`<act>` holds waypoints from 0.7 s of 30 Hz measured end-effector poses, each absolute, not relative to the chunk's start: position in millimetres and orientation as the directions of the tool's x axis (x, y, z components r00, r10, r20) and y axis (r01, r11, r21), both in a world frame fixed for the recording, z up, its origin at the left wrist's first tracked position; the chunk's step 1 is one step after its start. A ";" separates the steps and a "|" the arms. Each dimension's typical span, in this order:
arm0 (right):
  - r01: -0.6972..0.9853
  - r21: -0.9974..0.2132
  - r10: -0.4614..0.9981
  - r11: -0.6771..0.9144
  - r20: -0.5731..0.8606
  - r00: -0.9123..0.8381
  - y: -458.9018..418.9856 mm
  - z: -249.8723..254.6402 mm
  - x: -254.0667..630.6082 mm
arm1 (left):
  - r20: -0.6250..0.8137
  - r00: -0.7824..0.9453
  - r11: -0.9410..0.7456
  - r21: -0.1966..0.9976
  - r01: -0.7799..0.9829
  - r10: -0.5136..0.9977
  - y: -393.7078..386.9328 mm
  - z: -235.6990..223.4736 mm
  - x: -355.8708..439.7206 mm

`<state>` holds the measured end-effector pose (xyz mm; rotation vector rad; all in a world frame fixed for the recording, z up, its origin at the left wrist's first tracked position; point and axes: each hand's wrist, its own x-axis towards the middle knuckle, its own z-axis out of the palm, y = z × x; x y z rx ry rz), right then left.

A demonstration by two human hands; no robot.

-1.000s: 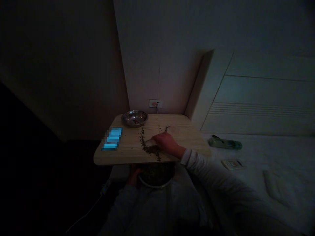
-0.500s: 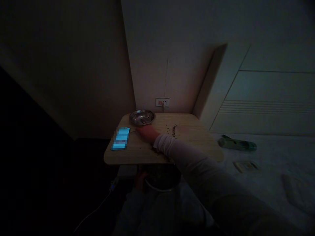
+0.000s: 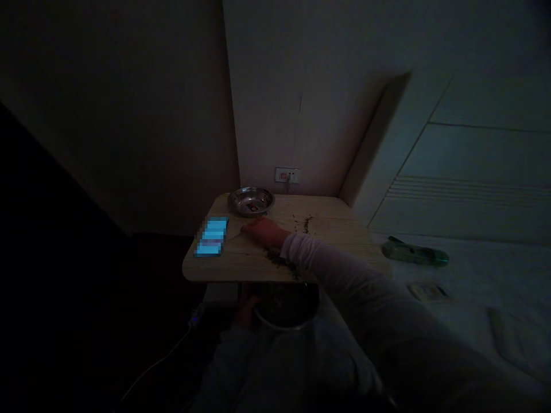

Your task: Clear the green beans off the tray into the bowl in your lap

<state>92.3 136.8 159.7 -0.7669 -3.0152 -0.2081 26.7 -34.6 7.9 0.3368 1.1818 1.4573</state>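
The room is very dark. My right hand [image 3: 263, 232] rests on a small wooden table [image 3: 336, 241], just in front of a shallow steel dish [image 3: 251, 201], with its fingers drawn together and pointing left. Small dark seeds or leaves [image 3: 303, 222] lie scattered on the table, with more by my wrist [image 3: 278, 257]. A lit phone [image 3: 211, 236] lies to the left of the hand. Below the table's front edge, my left hand [image 3: 245, 308] grips the rim of a round bowl [image 3: 285, 307] filled with dark bits.
A wall socket [image 3: 287, 174] with a plug sits behind the table. A white cable [image 3: 159, 361] trails on the floor at the left. On the bed to the right lie a green tool [image 3: 414, 252] and a small packet [image 3: 427, 292].
My right hand went from the pile of dark bits to the steel dish, then drew back a little. The view shifted left.
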 end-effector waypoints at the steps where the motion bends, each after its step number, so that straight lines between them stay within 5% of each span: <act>1: 0.458 0.126 0.454 0.880 0.060 -0.889 137.1 158.8 95.8 | -0.402 -0.288 0.180 0.800 -0.573 0.869 -34.2 5.7 26.0; 11: 0.270 0.139 0.264 0.953 0.061 -0.963 121.6 151.6 150.1 | -0.386 -0.266 0.179 0.802 -0.570 0.883 -31.6 2.7 20.5; 21: 0.240 0.070 0.236 0.968 0.070 -0.969 110.0 150.2 208.1 | -0.378 -0.242 0.210 0.829 -0.518 0.894 -19.0 6.0 18.6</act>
